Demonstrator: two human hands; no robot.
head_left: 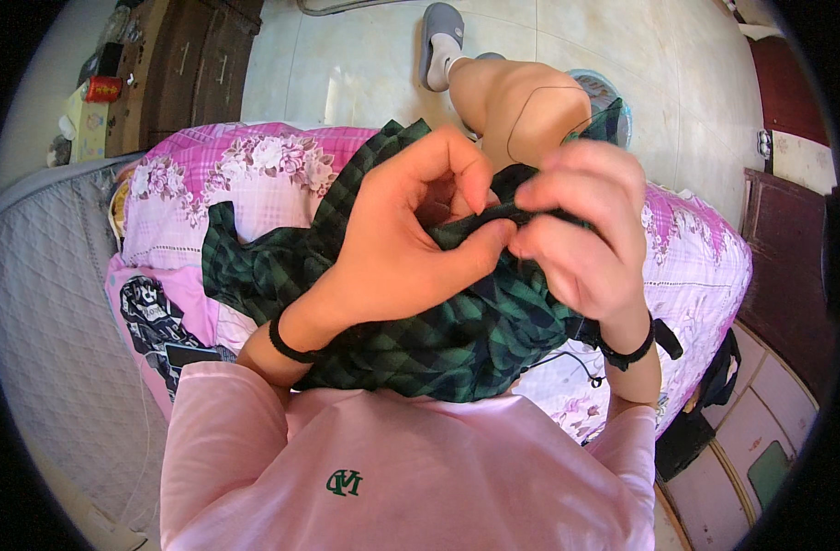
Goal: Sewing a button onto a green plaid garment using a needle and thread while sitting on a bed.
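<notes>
A green and black plaid cloth garment (420, 344) lies bunched across my lap. My left hand (411, 220) is closed, its thumb and index finger pinching a raised dark fold of that cloth. Facing it from the right, my right hand (585, 234) has its fingers curled in at the same fold. Slight blur and the fingers themselves hide what it grips. A thin dark thread (535, 89) makes a loose loop over my bare knee, beside the right hand. Both wrists carry black bands.
I sit on a bed with a pink floral sheet (264, 170). A phone (190, 355) and a black-and-white patterned cloth (149, 317) lie at left. Beyond are a grey slipper (441, 23) on my foot, a blue-rimmed basin (627, 115) and a dark wooden cabinet (186, 69).
</notes>
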